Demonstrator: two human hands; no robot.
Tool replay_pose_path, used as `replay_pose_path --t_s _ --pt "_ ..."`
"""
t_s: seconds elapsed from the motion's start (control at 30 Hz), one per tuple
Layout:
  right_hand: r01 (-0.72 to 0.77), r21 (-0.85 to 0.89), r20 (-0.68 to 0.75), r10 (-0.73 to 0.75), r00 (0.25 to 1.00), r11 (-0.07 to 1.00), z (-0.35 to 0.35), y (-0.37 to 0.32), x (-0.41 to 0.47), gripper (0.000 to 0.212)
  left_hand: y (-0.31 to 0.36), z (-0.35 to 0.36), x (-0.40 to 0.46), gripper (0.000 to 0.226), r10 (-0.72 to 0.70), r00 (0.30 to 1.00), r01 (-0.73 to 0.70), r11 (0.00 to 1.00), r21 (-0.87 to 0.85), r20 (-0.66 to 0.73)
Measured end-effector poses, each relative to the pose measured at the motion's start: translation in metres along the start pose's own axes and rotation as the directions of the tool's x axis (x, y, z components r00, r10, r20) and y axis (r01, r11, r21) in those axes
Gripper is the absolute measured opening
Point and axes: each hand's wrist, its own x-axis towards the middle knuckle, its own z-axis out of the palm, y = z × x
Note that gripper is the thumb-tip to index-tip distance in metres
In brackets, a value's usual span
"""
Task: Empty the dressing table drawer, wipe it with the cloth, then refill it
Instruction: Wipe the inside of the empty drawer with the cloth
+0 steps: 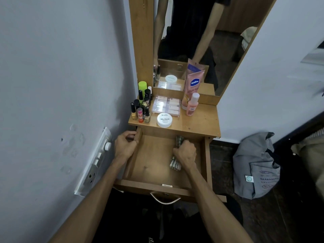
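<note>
I am on the wiping step. My right hand [185,153] squeezes the cloth [174,165] inside the empty drawer [154,160], toward 3 o'clock. My left hand [124,144] grips the drawer's wall at 9 o'clock. Next I should rub the bare left side.

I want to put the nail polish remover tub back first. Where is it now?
In the head view, the white tub sits on the tabletop near its front edge, between the polish bottles on the left and the pink bottle on the right.
</note>
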Motion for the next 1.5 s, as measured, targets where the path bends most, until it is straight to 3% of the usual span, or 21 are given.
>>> replay_pose_path --t_s 0.33,0.57,0.83,1.13,1.3,1.4,1.5 --pt "0.154 -0.018 0.112 -0.151 0.982 0.988 0.047 -0.064 -0.010 0.023 -0.007 0.004 -0.009 0.032 0.032 0.999 -0.033 0.999 -0.040 -0.018" --pt "0.308 -0.092 0.231 -0.280 0.932 0.947 0.064 -0.082 -0.020 0.031 -0.007 0.000 -0.015 0.036 0.058 0.998 -0.058 0.996 -0.065 -0.013" --pt "0.469 -0.037 0.494 -0.392 0.776 0.882 0.042 -0.062 -0.033 0.017 -0.007 -0.001 -0.023 0.041 0.055 0.998 -0.055 0.997 -0.057 -0.008" --pt "0.578 -0.090 0.731 -0.340 0.592 0.811 0.036 -0.049 -0.070 0.045 -0.006 0.000 -0.028 0.038 0.004 1.000 -0.005 0.999 -0.050 -0.018" --pt "0.604 -0.106 0.748 -0.337 0.571 0.790 0.033 -0.048 -0.082 0.050 -0.003 -0.003 -0.033 0.038 0.006 1.000 -0.006 0.999 -0.031 0.003" --pt "0.672 -0.156 0.728 -0.376 0.573 0.723 0.029 -0.049 -0.084 0.044 0.004 -0.004 -0.039 0.041 0.012 1.000 -0.014 0.998 0.065 0.029" --pt "0.755 -0.255 0.709 -0.414 0.571 0.604 0.024 -0.045 -0.084 0.025 0.011 -0.001 -0.053 0.045 0.149 0.988 -0.127 0.907 0.402 -0.025"
